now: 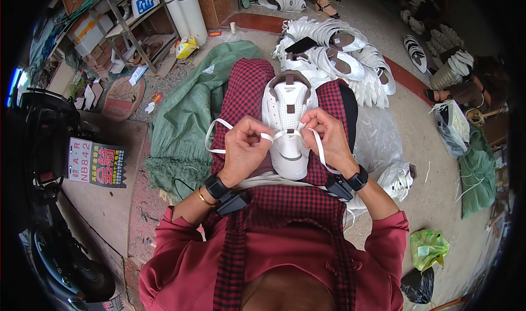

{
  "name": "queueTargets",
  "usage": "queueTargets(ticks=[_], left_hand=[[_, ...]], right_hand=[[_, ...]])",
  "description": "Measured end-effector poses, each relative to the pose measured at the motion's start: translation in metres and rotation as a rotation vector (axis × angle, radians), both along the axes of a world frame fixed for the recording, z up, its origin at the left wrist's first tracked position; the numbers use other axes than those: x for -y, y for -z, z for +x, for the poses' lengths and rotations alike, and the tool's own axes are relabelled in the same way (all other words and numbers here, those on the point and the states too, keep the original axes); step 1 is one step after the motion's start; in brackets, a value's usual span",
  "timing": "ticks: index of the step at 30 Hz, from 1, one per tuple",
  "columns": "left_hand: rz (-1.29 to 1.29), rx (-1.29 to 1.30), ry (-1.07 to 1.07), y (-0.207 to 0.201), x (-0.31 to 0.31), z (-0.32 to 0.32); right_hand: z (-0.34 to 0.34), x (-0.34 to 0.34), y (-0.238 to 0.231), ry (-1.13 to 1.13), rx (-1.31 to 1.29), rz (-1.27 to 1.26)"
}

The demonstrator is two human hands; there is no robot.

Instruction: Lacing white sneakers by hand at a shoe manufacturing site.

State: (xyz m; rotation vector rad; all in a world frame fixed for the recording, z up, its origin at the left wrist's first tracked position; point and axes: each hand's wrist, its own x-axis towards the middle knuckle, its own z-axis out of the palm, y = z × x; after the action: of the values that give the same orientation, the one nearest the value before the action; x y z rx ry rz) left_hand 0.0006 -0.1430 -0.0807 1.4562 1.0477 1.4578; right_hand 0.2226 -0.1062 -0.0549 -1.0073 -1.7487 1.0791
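A white shoe [290, 152] rests on my lap, toe toward me, over a red-and-black checked apron [249, 86]. A flat white lace [210, 138] runs across the shoe's front near the lowest eyelets. My left hand [241, 146] pinches the lace at the left side of the shoe, and a loop of it hangs out further left. On the other side, my right hand [329, 135] has its fingers closed on the lace, with a length dangling below them. More white laces [268, 180] lie across my lap below the toe. Fingertips partly hide the eyelets.
White shoe uppers [323, 37] lie heaped beyond my knees, a dark phone [301, 45] on them. A green sack [183, 113] spreads at my left, clear plastic [378, 130] and a finished-looking shoe [397, 179] at right. Another person's foot [327, 9] shows at the back; a motor scooter [60, 261] stands far left.
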Motion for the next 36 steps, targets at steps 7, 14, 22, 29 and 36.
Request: queueTargets(ticks=[7,14,22,29,36], left_hand=[[-0.07,-0.11,-0.009,-0.002,-0.007,-0.003],[-0.014,-0.192,-0.043,-0.02,-0.013,0.014],[0.574,-1.024,0.14,-0.073,-0.034,-0.007],[0.329,-1.282,0.577,-0.101,-0.071,-0.013],[0.207,-1.211,0.761,-0.105,-0.095,-0.023]], right_hand=[[0.002,-0.002,-0.002,-0.034,-0.02,-0.02],[0.006,-0.007,-0.014,-0.108,-0.029,-0.096],[0.006,-0.023,-0.072,-0.321,0.893,0.84],[0.0,-0.051,-0.075,-0.621,1.033,0.647],[0.0,-0.081,-0.072,-0.751,0.791,0.339]])
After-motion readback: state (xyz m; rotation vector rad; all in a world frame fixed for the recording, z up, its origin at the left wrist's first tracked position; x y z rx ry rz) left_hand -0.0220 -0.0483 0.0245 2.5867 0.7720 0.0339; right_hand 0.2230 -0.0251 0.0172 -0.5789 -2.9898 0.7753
